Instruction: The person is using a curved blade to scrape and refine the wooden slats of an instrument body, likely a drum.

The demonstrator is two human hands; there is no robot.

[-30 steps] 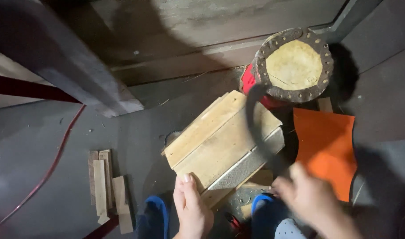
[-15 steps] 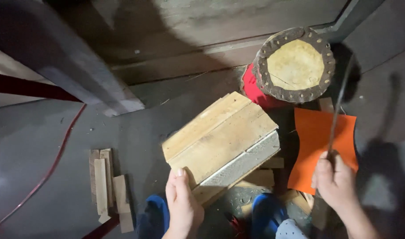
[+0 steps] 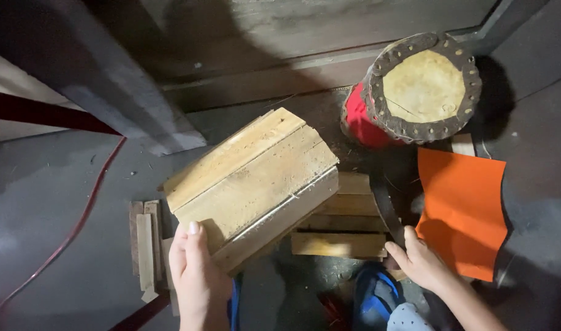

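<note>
The wooden block (image 3: pixel 251 184) of joined planks tilts up from the left hand (image 3: pixel 195 273), whose fingers clamp its near corner. Beyond the right hand (image 3: pixel 418 260) lies an orange sheet (image 3: pixel 464 211), and farther off a drum (image 3: pixel 415 89). The right hand's fingers close on a dark strip (image 3: pixel 384 205) rising from its grip

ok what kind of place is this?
Probably a small craft workshop, floor-level work. A wooden slat shell held by the left hand, a skin-topped drum, and loose wood offcuts on the concrete floor suggest drum making.
</note>
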